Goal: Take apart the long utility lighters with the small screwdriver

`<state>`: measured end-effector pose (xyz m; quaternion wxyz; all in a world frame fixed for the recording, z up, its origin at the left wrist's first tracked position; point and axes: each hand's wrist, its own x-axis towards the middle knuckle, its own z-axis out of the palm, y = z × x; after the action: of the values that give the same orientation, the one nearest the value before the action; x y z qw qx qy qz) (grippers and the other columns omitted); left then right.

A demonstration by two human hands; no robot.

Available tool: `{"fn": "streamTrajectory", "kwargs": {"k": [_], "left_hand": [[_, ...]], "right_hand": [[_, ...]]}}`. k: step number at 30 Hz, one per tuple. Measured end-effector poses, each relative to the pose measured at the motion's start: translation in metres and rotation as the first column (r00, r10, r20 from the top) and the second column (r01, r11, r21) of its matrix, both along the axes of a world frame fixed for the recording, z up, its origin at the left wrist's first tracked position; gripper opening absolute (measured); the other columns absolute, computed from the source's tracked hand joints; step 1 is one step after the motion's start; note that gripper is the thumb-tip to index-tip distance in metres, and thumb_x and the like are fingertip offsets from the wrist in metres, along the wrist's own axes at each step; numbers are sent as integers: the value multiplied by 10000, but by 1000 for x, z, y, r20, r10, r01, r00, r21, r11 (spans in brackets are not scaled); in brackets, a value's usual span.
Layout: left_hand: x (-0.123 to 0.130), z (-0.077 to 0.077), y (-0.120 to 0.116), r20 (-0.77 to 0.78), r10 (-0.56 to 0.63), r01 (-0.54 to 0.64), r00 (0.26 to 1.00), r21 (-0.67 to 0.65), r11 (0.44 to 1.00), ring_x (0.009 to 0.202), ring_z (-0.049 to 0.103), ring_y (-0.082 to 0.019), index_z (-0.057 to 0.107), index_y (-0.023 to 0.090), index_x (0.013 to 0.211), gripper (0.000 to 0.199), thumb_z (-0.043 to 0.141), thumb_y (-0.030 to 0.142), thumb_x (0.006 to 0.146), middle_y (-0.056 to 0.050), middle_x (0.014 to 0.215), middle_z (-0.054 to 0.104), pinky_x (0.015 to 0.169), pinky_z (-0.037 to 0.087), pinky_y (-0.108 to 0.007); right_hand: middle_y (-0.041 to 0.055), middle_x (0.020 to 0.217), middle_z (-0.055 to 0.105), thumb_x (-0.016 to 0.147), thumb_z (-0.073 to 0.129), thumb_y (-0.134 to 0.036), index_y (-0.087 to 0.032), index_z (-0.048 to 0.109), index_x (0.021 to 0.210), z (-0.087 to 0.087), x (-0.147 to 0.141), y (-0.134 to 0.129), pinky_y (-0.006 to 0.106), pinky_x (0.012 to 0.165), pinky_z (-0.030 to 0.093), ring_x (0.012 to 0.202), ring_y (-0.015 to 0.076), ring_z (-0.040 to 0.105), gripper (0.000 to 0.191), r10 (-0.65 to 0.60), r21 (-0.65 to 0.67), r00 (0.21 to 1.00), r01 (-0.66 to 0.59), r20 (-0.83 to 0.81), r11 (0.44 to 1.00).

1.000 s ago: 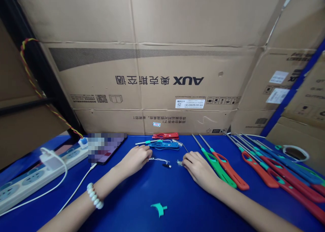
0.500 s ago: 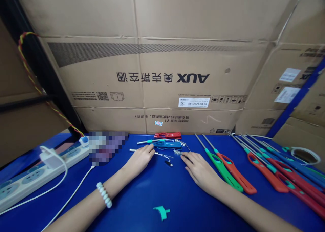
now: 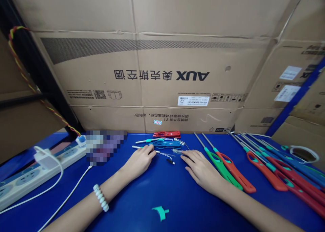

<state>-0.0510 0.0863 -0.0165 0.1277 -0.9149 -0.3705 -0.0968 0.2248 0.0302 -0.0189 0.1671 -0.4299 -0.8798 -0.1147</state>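
Note:
My left hand (image 3: 141, 160) is closed over a thin metal lighter tube (image 3: 137, 147), whose middle is hidden under the fingers. White wires (image 3: 165, 155) run from its right end to a small black igniter piece (image 3: 170, 161) on the table. My right hand (image 3: 201, 169) has its fingertips closed on a clear lighter fuel tank (image 3: 178, 151); the thumb lies lower, apart from it. Just behind both hands lie a blue lighter shell (image 3: 166, 144), a second metal tube with a teal collar (image 3: 148, 141) and another clear tank (image 3: 179, 141).
Red lighter shells (image 3: 167, 134) lie by the cardboard wall (image 3: 162, 56). At right are a green lighter (image 3: 225, 171), an orange lighter (image 3: 237, 174) and several more. A teal plastic part (image 3: 160, 213) lies in front. A power strip (image 3: 45, 169) with cables stands left.
The view has shifted slightly. The metal tube under my left hand and the black igniter piece have moved a little to the right. Both hands keep nearly the same pose.

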Motion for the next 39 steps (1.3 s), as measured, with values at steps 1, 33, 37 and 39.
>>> {"fn": "streamTrajectory", "kwargs": {"k": [1,33,37,39], "left_hand": [[0,0,0,-1,-5,5,1000,1,1000,922,572,-243,592,150,987,259,415,9,862,-111,1055,568,771,505,-352],[21,32,-53,309,-336,456,890,-561,691,719,579,-129,628,208,828,226,741,397,776,25,802,611,681,424,-228],[14,26,-38,308,-207,304,929,-312,900,876,569,-184,597,202,914,82,578,282,919,-25,957,611,797,418,-306],[10,24,-31,351,-157,240,923,-209,948,933,547,-207,578,202,978,96,503,254,949,-52,1029,592,822,420,-335]], "right_hand": [[147,1246,595,894,490,-140,-129,577,1206,1,1,0,504,985,438,1144,293,544,324,-1,3,1000,1,-1,1000],[111,964,664,901,498,-164,-139,667,951,34,28,7,472,944,398,960,258,593,178,-178,130,984,175,12,976],[116,971,660,906,492,-166,-138,667,958,34,29,7,469,953,387,970,260,589,185,-187,125,982,182,25,975],[117,973,660,903,498,-164,-136,668,960,34,29,6,467,955,383,972,261,587,181,-187,126,982,182,27,975]]}}
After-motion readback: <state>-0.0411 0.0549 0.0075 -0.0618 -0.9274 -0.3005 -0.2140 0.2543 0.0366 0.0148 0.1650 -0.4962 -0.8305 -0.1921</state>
